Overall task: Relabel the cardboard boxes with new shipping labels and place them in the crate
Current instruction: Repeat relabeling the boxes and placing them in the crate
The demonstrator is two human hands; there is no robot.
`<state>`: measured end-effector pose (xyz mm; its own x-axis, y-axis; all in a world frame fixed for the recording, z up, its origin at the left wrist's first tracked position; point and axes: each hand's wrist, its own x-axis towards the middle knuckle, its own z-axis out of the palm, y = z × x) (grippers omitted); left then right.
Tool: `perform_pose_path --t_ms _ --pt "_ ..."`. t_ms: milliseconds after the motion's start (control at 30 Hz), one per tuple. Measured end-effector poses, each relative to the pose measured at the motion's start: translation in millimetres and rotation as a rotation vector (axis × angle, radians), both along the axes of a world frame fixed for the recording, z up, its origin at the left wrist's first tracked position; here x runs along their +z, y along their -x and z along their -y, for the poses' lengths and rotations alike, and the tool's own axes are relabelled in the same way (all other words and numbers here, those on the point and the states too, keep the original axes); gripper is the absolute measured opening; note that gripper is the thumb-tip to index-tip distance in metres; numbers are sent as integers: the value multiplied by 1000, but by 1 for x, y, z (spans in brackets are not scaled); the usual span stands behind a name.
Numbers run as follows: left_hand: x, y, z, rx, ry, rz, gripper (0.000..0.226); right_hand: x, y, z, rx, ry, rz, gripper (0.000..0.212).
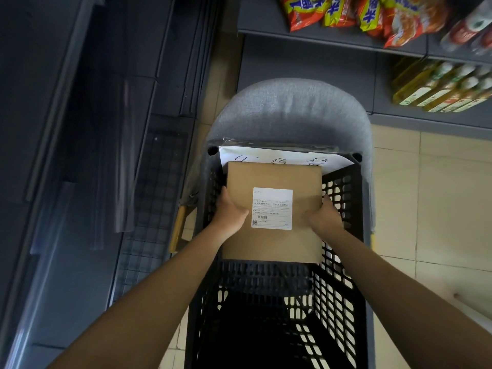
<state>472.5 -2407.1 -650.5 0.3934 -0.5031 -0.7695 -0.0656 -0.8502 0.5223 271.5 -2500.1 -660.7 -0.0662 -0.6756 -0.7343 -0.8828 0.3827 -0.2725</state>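
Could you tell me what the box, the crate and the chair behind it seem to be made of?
The box looks like plain brown cardboard, matte and unprinted, with a white paper label stuck on top. The crate appears to be black moulded plastic, judging by its regular lattice of cut-out holes. The chair seems upholstered in grey woven fabric, given its soft, flecked surface.

Left hand (231, 212): forearm bare, extended forward from lower left, thumb laid over the top face of the cardboard box (274, 209), fingers hidden under its left edge. Right hand (325, 217): forearm bare, extended from lower right, mirrored hold on the right edge, thumb on top
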Motion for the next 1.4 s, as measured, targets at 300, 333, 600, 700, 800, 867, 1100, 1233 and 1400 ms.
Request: perform_pose_path --t_ms 300,333,600,700,800,867,1100,1233,1400 --pt "25 8 -13 -351 -38 198 82 31 8 -13 212 35 1 57" --pt "31 7 -14 -371 -24 250 79 37 8 -15 239 44 -14 57" --pt "110 -7 -9 -572 56 493 55 117 -4 -19 427 186 17 45" --pt "150 -12 -6 -639 95 604 43 168 -15 -20 544 313 -13 40" --pt "196 -15 -3 -687 171 784 31 225 -29 -22 607 507 -39 37" --pt "232 -17 -3 -643 248 870 22 265 -37 -23 606 634 -56 34" --pt "337 -12 -44 -517 392 1062 28 356 -39 -49 704 933 116 33" --pt "355 6 -97 -449 283 1084 27 365 -34 -84 828 948 203 31" --pt "367 33 -178 -270 206 1150 28 374 -28 -133 1014 988 340 27"
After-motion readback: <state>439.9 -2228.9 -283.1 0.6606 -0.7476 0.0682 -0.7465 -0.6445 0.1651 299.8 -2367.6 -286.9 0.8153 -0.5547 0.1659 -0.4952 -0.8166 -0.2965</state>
